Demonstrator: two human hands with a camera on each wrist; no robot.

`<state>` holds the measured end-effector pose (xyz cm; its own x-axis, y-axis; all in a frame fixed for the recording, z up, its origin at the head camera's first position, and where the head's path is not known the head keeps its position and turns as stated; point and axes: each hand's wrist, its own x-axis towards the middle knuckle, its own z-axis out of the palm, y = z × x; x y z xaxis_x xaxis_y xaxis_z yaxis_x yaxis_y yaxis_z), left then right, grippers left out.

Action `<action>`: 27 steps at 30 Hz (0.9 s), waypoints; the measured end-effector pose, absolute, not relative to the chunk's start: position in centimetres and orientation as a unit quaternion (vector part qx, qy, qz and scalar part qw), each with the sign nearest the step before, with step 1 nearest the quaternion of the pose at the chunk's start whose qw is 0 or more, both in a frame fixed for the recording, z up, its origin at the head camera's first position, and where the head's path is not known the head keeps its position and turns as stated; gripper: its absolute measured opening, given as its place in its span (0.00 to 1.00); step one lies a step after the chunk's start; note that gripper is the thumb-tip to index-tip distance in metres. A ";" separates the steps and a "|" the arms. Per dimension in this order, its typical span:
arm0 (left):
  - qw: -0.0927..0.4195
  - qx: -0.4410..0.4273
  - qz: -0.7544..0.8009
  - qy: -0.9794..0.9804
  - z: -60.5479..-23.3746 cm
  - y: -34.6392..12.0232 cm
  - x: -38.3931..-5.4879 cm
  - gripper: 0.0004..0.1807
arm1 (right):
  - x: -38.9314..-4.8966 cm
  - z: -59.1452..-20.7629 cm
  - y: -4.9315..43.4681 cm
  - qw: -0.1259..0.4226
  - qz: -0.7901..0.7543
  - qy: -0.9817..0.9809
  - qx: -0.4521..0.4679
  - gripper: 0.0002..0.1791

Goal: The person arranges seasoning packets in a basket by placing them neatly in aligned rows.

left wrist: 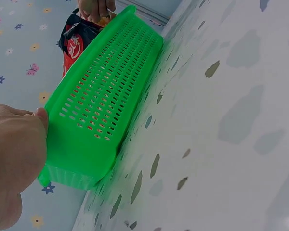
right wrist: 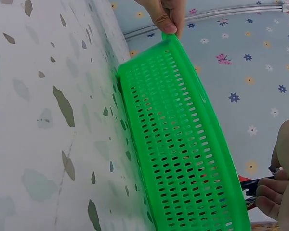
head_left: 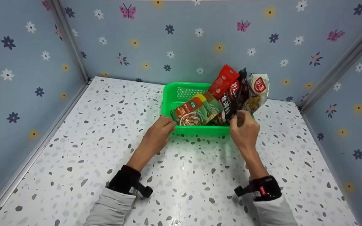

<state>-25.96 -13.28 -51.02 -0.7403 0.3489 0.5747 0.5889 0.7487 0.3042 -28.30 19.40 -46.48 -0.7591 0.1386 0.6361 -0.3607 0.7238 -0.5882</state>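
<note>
A green plastic basket (head_left: pixel 201 130) with perforated sides holds several food packets. At its front left corner my left hand (head_left: pixel 159 133) grips the rim, its thumb (right wrist: pixel 166 24) on the outside. Over the front right corner, my right hand (head_left: pixel 245 129) pinches a dark seasoning packet (head_left: pixel 227 105) with curled fingers; its lower part is hidden by the hand and basket. A red packet (head_left: pixel 223 82) and a white packet (head_left: pixel 259 88) lean up beside it. Two green packets lie at the left, the nearer green-and-red packet (head_left: pixel 189 110) overlapping the other green packet (head_left: pixel 214 108).
The basket stands on a white speckled tabletop (head_left: pixel 181 175), close to the back wall panel (head_left: pixel 184 40) with flowers and butterflies. Similar side panels (head_left: pixel 17 88) rise at left and right. Both wrists carry black straps with small cameras.
</note>
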 end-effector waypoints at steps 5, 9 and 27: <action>0.249 -0.255 -0.243 -0.902 -50.9 -13.3 -25.9 0.11 | -28.7 -45.5 19.0 0.285 0.382 -0.879 0.022 0.22; 0.252 -0.253 -0.242 -0.902 -51.0 -13.2 -25.8 0.10 | -28.9 -45.1 18.6 0.273 0.375 -0.886 0.014 0.23; 0.248 -0.256 -0.241 -0.903 -51.1 -13.1 -25.9 0.10 | -32.6 -43.7 15.0 0.158 0.262 -0.942 0.139 0.21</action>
